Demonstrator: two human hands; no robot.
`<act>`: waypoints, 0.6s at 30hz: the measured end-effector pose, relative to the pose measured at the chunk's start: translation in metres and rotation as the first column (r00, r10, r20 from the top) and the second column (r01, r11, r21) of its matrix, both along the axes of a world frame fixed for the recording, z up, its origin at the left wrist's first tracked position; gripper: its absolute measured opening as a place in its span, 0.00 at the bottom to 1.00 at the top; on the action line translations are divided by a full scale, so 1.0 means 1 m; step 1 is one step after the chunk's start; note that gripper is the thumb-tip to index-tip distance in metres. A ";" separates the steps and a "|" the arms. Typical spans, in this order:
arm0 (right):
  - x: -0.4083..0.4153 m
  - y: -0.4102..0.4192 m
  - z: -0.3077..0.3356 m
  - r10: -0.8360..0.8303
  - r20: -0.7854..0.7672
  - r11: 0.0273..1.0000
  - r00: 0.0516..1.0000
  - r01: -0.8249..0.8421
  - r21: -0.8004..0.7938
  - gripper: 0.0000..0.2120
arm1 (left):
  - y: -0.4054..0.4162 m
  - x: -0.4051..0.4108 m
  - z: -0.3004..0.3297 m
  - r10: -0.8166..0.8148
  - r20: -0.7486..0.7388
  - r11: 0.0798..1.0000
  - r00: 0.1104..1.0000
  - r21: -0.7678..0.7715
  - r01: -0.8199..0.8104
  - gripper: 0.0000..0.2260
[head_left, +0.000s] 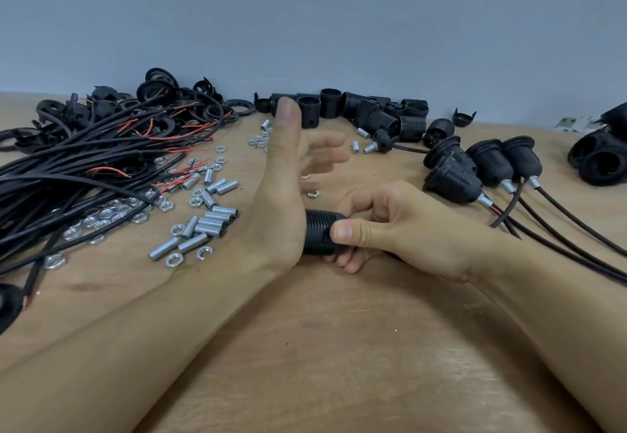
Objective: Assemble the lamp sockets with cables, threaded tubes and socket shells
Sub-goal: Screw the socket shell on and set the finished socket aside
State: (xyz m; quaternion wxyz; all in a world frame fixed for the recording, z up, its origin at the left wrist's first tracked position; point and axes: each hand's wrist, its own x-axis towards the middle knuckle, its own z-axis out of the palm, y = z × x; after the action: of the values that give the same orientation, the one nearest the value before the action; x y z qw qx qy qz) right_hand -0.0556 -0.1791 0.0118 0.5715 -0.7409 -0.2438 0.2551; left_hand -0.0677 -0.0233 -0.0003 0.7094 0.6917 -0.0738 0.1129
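My right hand (pixel 403 229) is closed around a black ribbed socket shell (pixel 319 234) lying sideways just above the table's middle. The heel of my left hand (pixel 285 202) presses against the shell's left end, with fingers spread and thumb pointing up. A bundle of black cables with red and black wire ends (pixel 84 164) lies at the left. Silver threaded tubes (pixel 210 222) and nuts (pixel 101 219) are scattered left of my hands. Loose socket shells (pixel 366 110) stand at the back. Several finished sockets with cables (pixel 475 168) lie at the right.
Black rings and socket caps (pixel 163 93) are piled at the back left behind the cables. More black sockets (pixel 600 157) sit at the far right edge. The wooden table (pixel 322 347) meets a grey wall at the back.
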 end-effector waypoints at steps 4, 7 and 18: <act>0.005 0.000 0.003 -0.026 0.017 0.999 1.000 0.026 -0.028 0.16 | 0.003 0.008 0.003 0.161 0.053 0.972 0.986 0.164 -0.167 0.32; 0.009 -0.001 0.004 -0.152 0.118 0.987 0.981 0.156 -0.026 0.19 | 0.021 0.018 0.008 0.301 0.128 0.851 0.945 0.411 -0.327 0.21; 0.018 -0.004 -0.001 -0.347 0.149 0.937 0.926 0.347 0.028 0.22 | 0.103 0.042 0.005 0.559 0.201 0.107 0.804 0.944 -0.311 0.17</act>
State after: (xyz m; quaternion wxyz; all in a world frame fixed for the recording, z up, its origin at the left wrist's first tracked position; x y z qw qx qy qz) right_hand -0.0376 -0.1832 0.0104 0.5877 -0.7893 -0.1517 0.0927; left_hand -0.0261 0.0800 0.0045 0.0823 0.9684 0.1557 0.1768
